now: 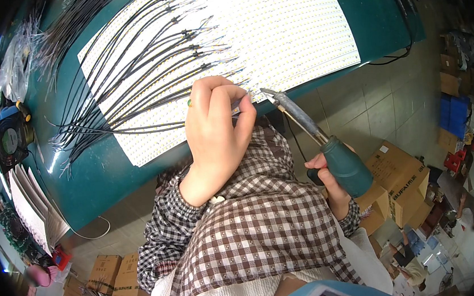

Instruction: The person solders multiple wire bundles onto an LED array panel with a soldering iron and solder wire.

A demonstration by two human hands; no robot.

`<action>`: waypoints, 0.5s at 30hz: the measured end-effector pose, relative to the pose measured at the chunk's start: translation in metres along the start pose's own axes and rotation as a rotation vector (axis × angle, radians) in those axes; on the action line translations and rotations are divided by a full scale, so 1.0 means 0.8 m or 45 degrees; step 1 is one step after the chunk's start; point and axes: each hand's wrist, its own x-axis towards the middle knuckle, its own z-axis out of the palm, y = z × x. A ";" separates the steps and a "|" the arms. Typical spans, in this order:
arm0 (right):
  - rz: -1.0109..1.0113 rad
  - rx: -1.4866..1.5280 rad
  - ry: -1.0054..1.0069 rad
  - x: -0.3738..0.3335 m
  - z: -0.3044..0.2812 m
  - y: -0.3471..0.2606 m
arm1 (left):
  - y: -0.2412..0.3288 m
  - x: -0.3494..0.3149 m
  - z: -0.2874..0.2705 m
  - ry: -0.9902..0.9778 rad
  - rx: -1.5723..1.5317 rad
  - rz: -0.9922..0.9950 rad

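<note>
A white rectangular panel with rows of small yellow dots (293, 25) lies at twelve o'clock in the view, on a dark green tabletop (98, 187). Slim black cables (144, 74) cross its left part, their loose ends spreading toward nine o'clock. At the panel's six o'clock edge, the left hand (218, 127) has its fingers curled toward the thumb; I cannot tell what, if anything, they pinch. At four o'clock the right hand (337, 195) grasps a green-handled metal soldering iron (344, 163), its tip just beside the left fingertips. Farther out, a blue-and-black fan (12, 138) stands near nine o'clock, brown cardboard boxes (396, 172) between three and four.
</note>
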 end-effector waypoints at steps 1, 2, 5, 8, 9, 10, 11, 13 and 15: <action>0.000 0.000 0.001 0.001 0.001 0.000 | 0.000 0.001 -0.002 -0.022 -0.071 -0.045; -0.013 0.022 0.012 0.002 0.002 -0.001 | 0.000 0.003 -0.004 -0.022 -0.072 -0.042; 0.027 0.083 0.060 0.002 0.007 -0.008 | 0.003 0.008 -0.010 -0.077 -0.052 -0.028; 0.084 0.140 0.108 0.002 0.009 -0.012 | 0.006 0.012 -0.012 -0.101 -0.099 -0.059; 0.089 0.157 0.119 0.002 0.009 -0.012 | 0.004 0.013 -0.011 -0.114 -0.076 -0.041; 0.088 0.157 0.119 0.002 0.009 -0.013 | 0.004 0.013 -0.010 -0.127 -0.053 -0.023; 0.091 0.159 0.121 0.002 0.008 -0.013 | 0.005 0.013 -0.010 -0.127 -0.054 -0.022; 0.094 0.161 0.126 0.002 0.008 -0.012 | 0.006 0.014 -0.010 -0.147 -0.063 -0.067; 0.070 0.135 0.118 0.002 0.007 -0.010 | 0.007 0.013 -0.008 -0.138 -0.061 -0.066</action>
